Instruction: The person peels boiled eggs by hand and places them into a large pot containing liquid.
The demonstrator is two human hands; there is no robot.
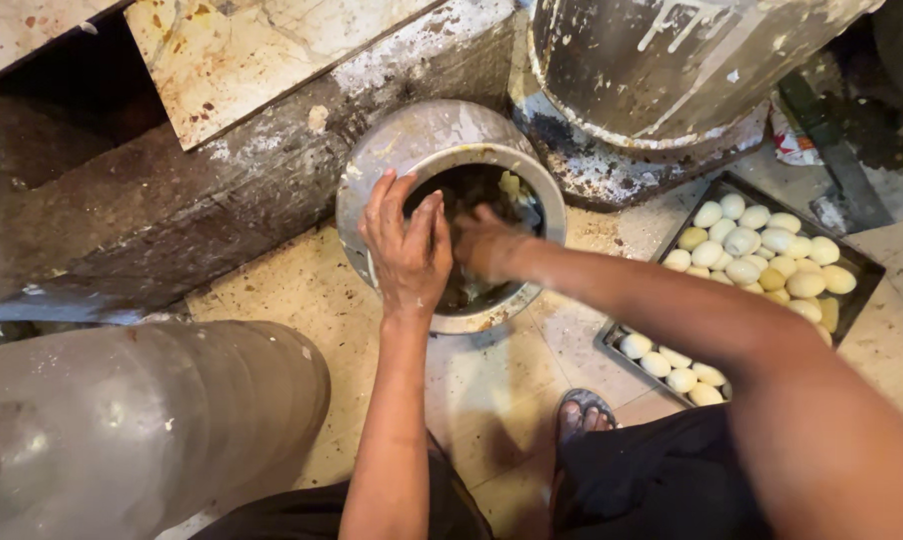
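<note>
A person is crouching over a tiled floor [272,290], and both bare hands are working at a metal pot [412,150] that is lying tilted, its mouth turned toward the camera. The pot is sitting on the floor against a stained stone ledge [202,190], just left of a big drum [672,60].

The left hand [409,250] is resting on the near rim of the pot, fingers [382,205] spread and curling over the edge, gripping the rim. The right hand [484,245] is reaching inside the mouth; its fingers are buried in the dark contents, so whether it is open or closed on anything cannot be told. Something pale is showing deep inside the pot, too dim to make out.

To the right, a dark tray [857,270] is lying on the floor, and the right forearm is crossing over its near part. It is holding many pale peeled pieces [747,245], rounded and cream to yellowish, packed close together. A sandalled foot [582,412] is showing near the tray's lower corner. At lower left a large grey cylinder [142,420] is lying on its side, well apart from the pot.
</note>
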